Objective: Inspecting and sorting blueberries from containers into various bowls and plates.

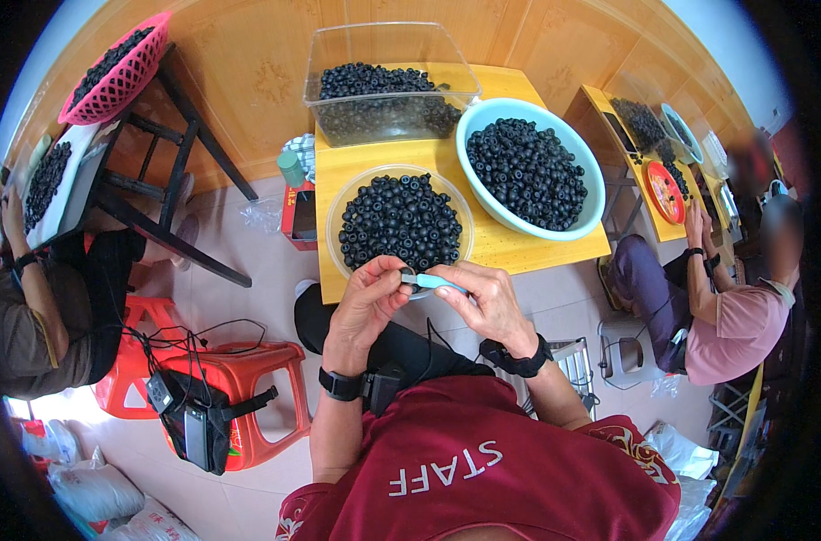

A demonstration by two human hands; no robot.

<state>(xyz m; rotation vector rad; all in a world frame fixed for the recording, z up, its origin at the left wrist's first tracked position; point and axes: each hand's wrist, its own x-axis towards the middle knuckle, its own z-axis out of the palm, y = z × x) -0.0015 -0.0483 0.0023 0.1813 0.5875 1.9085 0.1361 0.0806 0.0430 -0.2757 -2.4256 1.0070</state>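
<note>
My left hand (pixel 370 302) is closed in a pinch near the front of the table, its fingertips meeting the metal end of a small tool. Whatever it pinches is mostly hidden by the fingers. My right hand (pixel 487 299) grips the light-blue handle of the small tool (pixel 435 281), which points left toward the other hand. Just beyond both hands stands a clear round bowl (pixel 467 236) heaped with small black round pieces (pixel 399 216), many showing a hole or hollow. The hands overlap its near rim in the picture.
On the yellow table (pixel 491 257) stand a clear rectangular bin (pixel 383 41) and a pale-blue basin (pixel 595 203), both holding black pieces. A red stool (pixel 275 370) with a black bag and cables is at left. People work on both sides; a pink basket (pixel 122 86) is at far left.
</note>
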